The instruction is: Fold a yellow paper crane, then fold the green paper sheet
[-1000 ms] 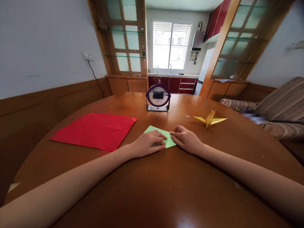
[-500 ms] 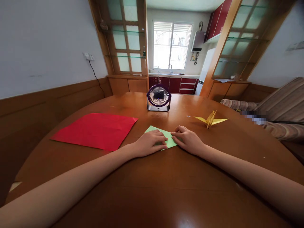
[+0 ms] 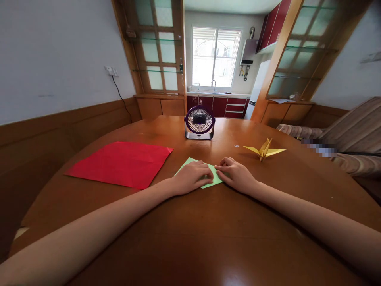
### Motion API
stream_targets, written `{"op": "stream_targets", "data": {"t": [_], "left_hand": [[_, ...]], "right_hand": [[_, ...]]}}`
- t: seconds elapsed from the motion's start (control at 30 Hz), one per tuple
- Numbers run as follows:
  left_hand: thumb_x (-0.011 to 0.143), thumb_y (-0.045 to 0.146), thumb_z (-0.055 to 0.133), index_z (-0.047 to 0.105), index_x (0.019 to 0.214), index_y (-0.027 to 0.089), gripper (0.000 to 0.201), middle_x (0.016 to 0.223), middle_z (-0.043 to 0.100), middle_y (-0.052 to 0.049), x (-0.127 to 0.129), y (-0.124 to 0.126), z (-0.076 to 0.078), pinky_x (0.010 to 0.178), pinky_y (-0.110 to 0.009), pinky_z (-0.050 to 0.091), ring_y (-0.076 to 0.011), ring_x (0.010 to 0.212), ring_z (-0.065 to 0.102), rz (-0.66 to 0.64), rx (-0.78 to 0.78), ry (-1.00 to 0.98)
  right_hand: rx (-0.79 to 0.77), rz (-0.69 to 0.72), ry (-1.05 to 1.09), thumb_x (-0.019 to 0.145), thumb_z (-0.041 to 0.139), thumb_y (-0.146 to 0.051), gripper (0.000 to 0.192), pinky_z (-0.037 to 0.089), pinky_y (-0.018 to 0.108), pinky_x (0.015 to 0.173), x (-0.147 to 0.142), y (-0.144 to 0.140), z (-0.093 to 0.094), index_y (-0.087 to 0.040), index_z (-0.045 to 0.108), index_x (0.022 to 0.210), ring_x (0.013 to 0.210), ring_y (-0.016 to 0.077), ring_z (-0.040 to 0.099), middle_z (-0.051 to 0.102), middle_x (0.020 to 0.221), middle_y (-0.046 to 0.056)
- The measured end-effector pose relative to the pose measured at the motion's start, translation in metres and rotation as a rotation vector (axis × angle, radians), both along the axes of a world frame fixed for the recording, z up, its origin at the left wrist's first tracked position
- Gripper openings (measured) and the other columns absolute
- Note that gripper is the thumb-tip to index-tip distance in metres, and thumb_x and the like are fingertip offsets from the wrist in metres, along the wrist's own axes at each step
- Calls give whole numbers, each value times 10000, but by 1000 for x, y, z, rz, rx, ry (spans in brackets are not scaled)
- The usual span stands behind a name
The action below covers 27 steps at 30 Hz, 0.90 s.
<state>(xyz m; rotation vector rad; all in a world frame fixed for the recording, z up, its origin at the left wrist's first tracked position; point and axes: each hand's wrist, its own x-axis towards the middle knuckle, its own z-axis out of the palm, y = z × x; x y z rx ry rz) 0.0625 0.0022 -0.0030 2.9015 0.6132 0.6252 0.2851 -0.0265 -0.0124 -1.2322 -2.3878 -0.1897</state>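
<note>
Both hands pin a folded green paper (image 3: 214, 177) flat to the wooden counter (image 3: 190, 222).

The left hand (image 3: 192, 177) lies palm-down on it, the right hand (image 3: 236, 174) presses with curled fingertips (grasping nothing), likely setting a crease.

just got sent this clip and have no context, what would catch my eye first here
Both hands press flat on a green paper at the middle of the wooden table: the left hand covers its centre, the right hand its right end. A big red paper sheet lies to the left. A yellow paper crane sits to the right, and a small purple fan stands behind.
</note>
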Motion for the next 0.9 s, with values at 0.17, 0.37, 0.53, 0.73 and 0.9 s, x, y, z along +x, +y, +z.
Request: {"op": "stream_targets", "data": {"t": [0.17, 0.37, 0.53, 0.73, 0.9], "left_hand": [[951, 359, 502, 646, 929, 198, 218, 930, 647, -38, 1, 2, 0, 842, -317, 430, -184, 895, 575, -24, 71, 47], [955, 327, 485, 626, 927, 203, 190, 1083, 637, -55, 3, 5, 2, 1066, -387, 324, -188, 1060, 578, -118, 62, 57], [929, 350, 508, 634, 909, 192, 203, 893, 587, -44, 8, 7, 9, 897, -346, 428, -197, 888, 579, -85, 26, 113], [909, 413, 534, 622, 968, 192, 245, 976, 563, -54, 7, 12, 8, 862, -339, 427, -204, 911, 567, -53, -58, 110], [890, 457, 565, 576, 1072, 183, 329, 1050, 569, -65, 5, 16, 4, 882, -345, 424, -213, 956, 568, -64, -97, 65]], "right_hand": [[-20, -2, 16, 935, 489, -271, 283, 478, 343, 778, 1, 0, 0, -184, 721, 1071, 864, 205, 564, 592, 930, 91], [-45, 9, 79, 931, 499, -289, 261, 484, 347, 777, 2, 0, 0, -204, 721, 1039, 877, 208, 567, 599, 922, 82], [-84, -2, 151, 909, 539, -284, 202, 488, 362, 807, 4, 0, 1, -164, 693, 960, 903, 214, 580, 626, 942, 89], [-54, 28, 195, 880, 561, -241, 119, 485, 363, 797, 7, 0, 3, -160, 645, 900, 892, 213, 569, 613, 921, 85], [71, 219, 134, 882, 499, -157, 154, 477, 380, 830, 11, -4, 2, -165, 640, 943, 902, 209, 560, 618, 975, 98]]}}
